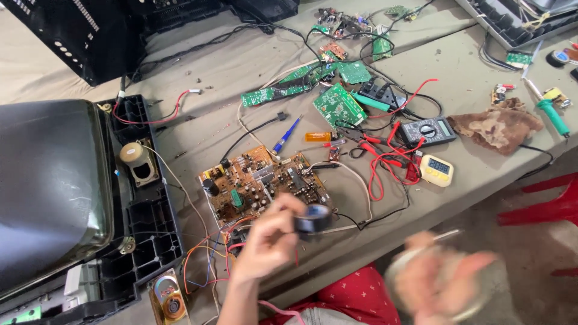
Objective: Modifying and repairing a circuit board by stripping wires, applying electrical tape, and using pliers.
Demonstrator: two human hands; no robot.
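My left hand point(268, 241) grips a black roll of electrical tape point(313, 218) just in front of a brown circuit board point(265, 183) on the workbench. My right hand point(442, 280) is badly blurred by motion off the table's front edge, at the lower right. It seems to hold a thin metal tool point(447, 233) and something pale, but the blur hides what. Red, blue and white wires point(208, 259) run from the board toward the left.
A tube television lies face down with its black frame point(141, 210) open at the left, a speaker point(167, 301) beside it. Green circuit boards point(337, 102), a multimeter point(428, 130) with red leads, a yellow meter point(437, 170), a brown rag point(497, 126) and a green-handled soldering iron point(551, 114) lie further back.
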